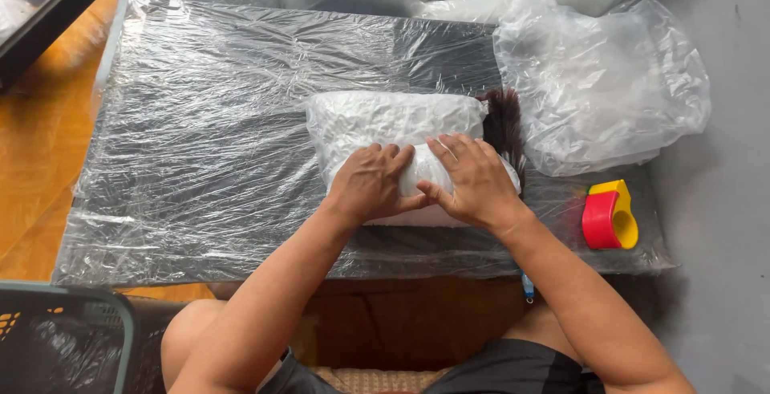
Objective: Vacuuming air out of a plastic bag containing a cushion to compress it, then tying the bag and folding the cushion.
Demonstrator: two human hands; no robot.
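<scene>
Item: white plastic-wrapped bundle (393, 133), lying mid-board on a dark board (200, 161) covered in clear film; dark hair (504, 121) protrudes from its right end.
Left hand (370, 181): palm down on bundle, fingers together, pressing.
Right hand (473, 179): same, fingers slightly spread, thumbs touching.
Nearby: clear bag (609, 81); red-and-yellow tape dispenser (609, 216); dark basket (64, 338).

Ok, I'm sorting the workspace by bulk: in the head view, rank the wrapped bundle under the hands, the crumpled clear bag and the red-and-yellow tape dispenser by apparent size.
1. crumpled clear bag
2. wrapped bundle, partly hidden by both hands
3. red-and-yellow tape dispenser, clearly smallest
</scene>
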